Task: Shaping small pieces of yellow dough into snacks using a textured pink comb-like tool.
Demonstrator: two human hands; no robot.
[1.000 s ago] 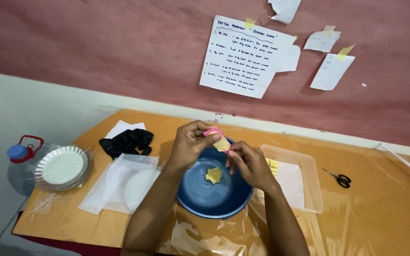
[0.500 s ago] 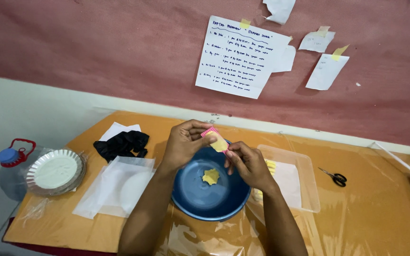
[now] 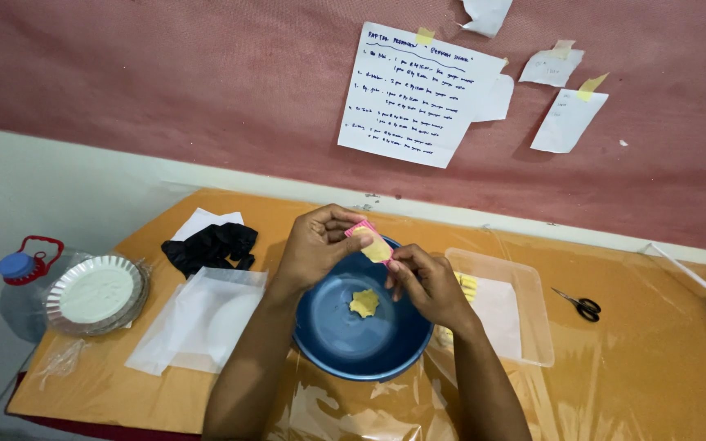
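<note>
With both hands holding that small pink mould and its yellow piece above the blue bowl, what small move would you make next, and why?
Probably ease the yellow piece out of the pink mould into the blue bowl: the left hand and right hand hold it right above the bowl, where one piece already lies.

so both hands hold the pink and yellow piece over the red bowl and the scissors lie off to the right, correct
Not quite: the bowl is blue, not red, as the head view shows. Both the left hand and right hand do hold the pink and yellow piece over it, and the scissors lie to the right.
</note>
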